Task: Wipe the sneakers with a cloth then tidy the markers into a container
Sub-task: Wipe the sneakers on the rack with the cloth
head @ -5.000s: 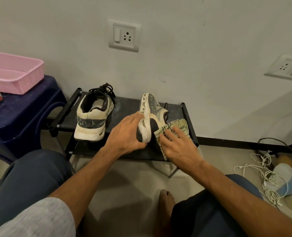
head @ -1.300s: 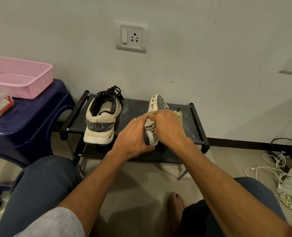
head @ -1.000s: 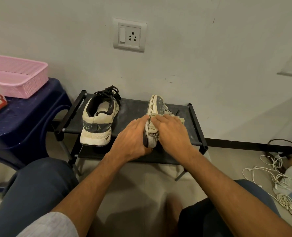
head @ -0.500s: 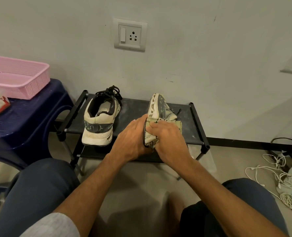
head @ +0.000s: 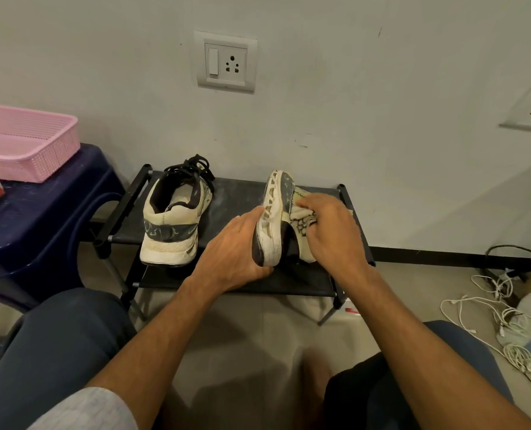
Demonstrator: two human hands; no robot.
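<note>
From the head camera I judge the wiping step is in hand. The cream-and-grey mesh sneaker [head: 273, 225] stands tipped on its side on the black fabric shoe rack [head: 236, 193]. My left hand [head: 233, 256] steadies it, fingers and thumb wrapped round its heel and sole. My right hand [head: 335, 234] has its fingers bunched on the pale patterned cloth [head: 304, 218], pressing it to the upper. Next, I reckon, I rub toward the toe, then do the upright second cream sneaker [head: 174, 221]. No markers show.
</note>
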